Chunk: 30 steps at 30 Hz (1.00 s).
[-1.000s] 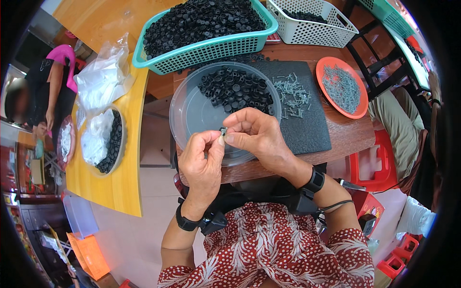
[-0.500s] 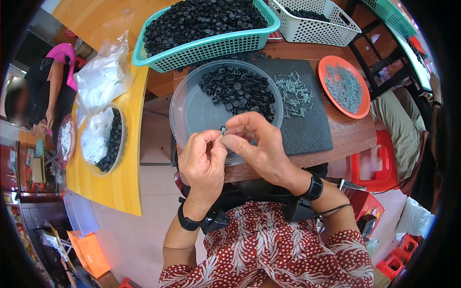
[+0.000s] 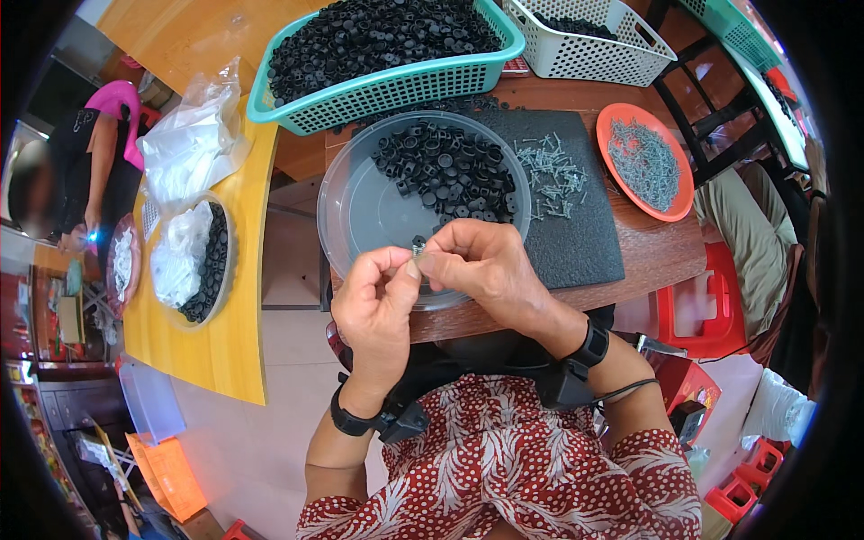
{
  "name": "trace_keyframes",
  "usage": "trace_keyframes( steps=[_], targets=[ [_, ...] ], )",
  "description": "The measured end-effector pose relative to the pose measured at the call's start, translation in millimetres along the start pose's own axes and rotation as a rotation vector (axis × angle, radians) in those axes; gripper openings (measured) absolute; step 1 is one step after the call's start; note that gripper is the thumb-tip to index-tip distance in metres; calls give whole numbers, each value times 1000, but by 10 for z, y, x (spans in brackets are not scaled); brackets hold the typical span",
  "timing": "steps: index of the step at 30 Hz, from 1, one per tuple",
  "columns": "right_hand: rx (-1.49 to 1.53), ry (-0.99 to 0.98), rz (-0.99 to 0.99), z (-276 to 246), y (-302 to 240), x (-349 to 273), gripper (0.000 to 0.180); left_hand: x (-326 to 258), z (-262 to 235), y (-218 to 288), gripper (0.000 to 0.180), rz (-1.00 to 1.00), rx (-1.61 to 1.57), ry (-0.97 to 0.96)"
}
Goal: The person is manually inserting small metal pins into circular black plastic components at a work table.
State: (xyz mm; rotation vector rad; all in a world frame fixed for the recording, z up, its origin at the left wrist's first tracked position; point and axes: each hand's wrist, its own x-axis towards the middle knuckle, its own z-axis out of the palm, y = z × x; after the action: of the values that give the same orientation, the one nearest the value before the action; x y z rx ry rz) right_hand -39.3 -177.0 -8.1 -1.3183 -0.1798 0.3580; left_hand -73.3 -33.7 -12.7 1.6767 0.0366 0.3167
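Note:
My left hand (image 3: 373,301) and my right hand (image 3: 490,270) meet fingertip to fingertip over the near rim of a round clear tub (image 3: 346,211). Pinched between them is a small black plastic part (image 3: 418,242) with a greyish metal bit, which looks like a screw; the fingers hide most of it. Both thumbs and forefingers are closed on it. Inside the tub lies a heap of black plastic parts (image 3: 445,162). Loose silvery screws (image 3: 551,175) are scattered on a dark mat (image 3: 576,247) to the right of the tub.
Beyond the tub stands a teal basket (image 3: 387,103) full of black parts, beside a white basket (image 3: 585,63). An orange plate (image 3: 612,171) of screws is at right. A yellow table (image 3: 243,315) holds plastic bags and a bowl (image 3: 232,261). Another person (image 3: 99,162) is at far left.
Both hands have shifted slightly, with the small part still pinched between the fingertips. A bright light now shows near the other person's hand at left.

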Motion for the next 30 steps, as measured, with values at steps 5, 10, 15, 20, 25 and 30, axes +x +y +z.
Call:
trace_keyframes(
  steps=[5,10,15,20,25,30],
  targets=[
    [-475,115,-317,8,106,-52,8,27,-26,35,12,-249,-286,-91],
    [-457,199,-376,54,145,-54,8,44,-34,1,12,-274,-381,-129],
    [-662,216,-636,10,184,0,10,16,21,40,12,-260,-299,-105],
    [-755,189,-699,-45,144,24,11,37,15,18,14,-218,-203,-127],
    [-479,57,-391,-67,61,-47,7,72,-42,24,13,-248,-254,-181],
    [-276,22,-182,-79,7,-60,10,62,-26,15,12,-258,-349,-179]
  ],
)
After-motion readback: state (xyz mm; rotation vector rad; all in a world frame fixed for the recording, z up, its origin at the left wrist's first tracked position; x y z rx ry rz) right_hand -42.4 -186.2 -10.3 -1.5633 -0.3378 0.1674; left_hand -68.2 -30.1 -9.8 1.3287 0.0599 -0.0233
